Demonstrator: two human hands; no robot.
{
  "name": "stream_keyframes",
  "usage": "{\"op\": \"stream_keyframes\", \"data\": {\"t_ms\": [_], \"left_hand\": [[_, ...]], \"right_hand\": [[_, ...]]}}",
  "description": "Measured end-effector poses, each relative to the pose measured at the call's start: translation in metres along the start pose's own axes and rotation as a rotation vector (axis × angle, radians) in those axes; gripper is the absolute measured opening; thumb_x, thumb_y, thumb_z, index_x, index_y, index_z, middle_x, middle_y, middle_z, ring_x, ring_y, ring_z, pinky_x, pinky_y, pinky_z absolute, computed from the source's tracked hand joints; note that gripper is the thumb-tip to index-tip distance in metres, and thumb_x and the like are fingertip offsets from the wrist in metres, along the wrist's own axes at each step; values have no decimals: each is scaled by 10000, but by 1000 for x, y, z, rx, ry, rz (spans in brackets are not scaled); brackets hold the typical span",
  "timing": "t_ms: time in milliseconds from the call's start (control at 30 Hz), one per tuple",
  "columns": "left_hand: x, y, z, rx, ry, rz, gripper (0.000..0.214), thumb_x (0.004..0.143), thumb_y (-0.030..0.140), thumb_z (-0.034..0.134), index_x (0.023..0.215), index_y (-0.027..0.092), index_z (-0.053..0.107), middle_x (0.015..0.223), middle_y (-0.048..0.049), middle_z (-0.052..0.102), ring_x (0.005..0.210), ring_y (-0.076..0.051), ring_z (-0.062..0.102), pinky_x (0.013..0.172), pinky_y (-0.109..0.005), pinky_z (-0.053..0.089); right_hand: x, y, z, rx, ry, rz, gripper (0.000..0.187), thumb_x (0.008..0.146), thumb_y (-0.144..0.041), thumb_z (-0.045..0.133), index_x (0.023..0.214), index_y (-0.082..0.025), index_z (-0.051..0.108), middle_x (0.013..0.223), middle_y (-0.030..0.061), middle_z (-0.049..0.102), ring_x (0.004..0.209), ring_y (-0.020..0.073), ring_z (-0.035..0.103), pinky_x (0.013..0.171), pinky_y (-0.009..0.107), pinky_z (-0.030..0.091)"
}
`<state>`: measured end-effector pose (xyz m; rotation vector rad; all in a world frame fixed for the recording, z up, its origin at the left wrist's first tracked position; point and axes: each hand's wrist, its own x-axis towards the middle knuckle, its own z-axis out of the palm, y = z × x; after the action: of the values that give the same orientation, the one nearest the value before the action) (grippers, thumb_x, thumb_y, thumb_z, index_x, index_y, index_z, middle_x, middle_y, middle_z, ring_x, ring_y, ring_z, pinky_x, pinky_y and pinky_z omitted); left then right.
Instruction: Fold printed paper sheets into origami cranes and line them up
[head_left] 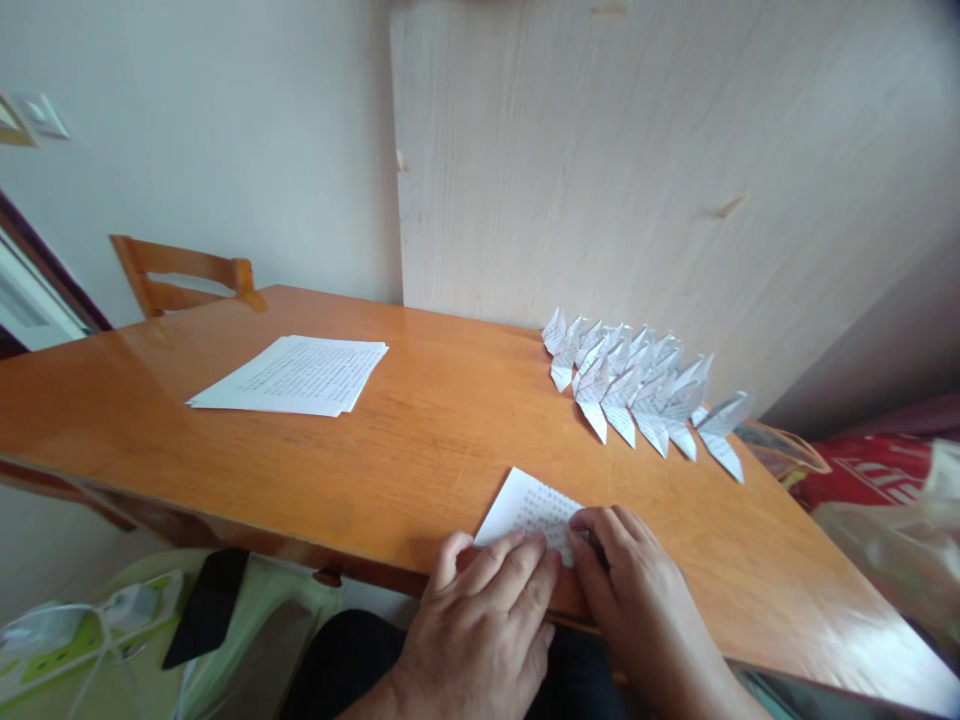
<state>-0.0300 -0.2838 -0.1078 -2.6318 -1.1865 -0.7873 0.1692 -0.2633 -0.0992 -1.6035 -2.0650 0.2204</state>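
Observation:
A folded sheet of printed paper lies at the near edge of the orange wooden table. My left hand lies on its near part with fingers stretched flat, pressing it down. My right hand rests beside it, fingertips curled and pressing on the paper's right corner. Farther back on the right stand several folded paper pieces in a tight row. A stack of flat printed sheets lies at the back left.
A pale wooden board leans against the wall behind the table. A wooden chair stands at the far left. A green stool with a black phone and cables sits below the table's near edge. Red-and-white bags are at right.

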Motion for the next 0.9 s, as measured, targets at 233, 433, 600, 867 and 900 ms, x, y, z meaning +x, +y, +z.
{"op": "stream_keyframes", "data": {"t_ms": [233, 433, 600, 867, 900], "left_hand": [[1, 2, -3, -64, -62, -36, 407, 1001, 363, 469, 1385, 242, 522, 1380, -36, 602, 1259, -216, 520, 1059, -442, 313], [-2, 3, 0, -92, -66, -49, 424, 1004, 367, 472, 1412, 255, 496, 1421, -31, 567, 1280, -214, 501, 1082, -463, 301], [-2, 4, -1, -92, -59, -58, 454, 986, 350, 510, 1429, 257, 486, 1417, -45, 565, 1274, -224, 503, 1096, -467, 303], [-2, 4, -5, -144, -102, -63, 454, 992, 357, 493, 1437, 271, 468, 1449, -27, 540, 1309, -225, 475, 1103, -494, 287], [-2, 4, -5, -146, -105, -66, 459, 990, 362, 497, 1439, 275, 464, 1452, -24, 537, 1312, -226, 472, 1103, -498, 289]], "right_hand": [[-8, 4, -9, 80, 80, 10, 194, 995, -246, 424, 1086, -213, 591, 986, 69, 630, 924, 219, 610, 811, 361, 492], [-29, -3, -19, 28, -29, -183, 262, 1004, -236, 439, 1200, -209, 610, 948, 74, 593, 854, 201, 587, 745, 344, 505], [-33, -14, -22, -103, -121, -226, 305, 990, -237, 448, 1230, -196, 631, 897, 82, 601, 796, 208, 583, 701, 355, 519], [-35, -8, -26, -209, -106, -254, 295, 981, -265, 468, 1183, -184, 668, 883, 88, 627, 788, 212, 595, 693, 360, 517], [-36, -8, -26, -203, -99, -250, 290, 984, -278, 468, 1172, -188, 671, 879, 85, 631, 783, 208, 598, 687, 352, 517]]}}
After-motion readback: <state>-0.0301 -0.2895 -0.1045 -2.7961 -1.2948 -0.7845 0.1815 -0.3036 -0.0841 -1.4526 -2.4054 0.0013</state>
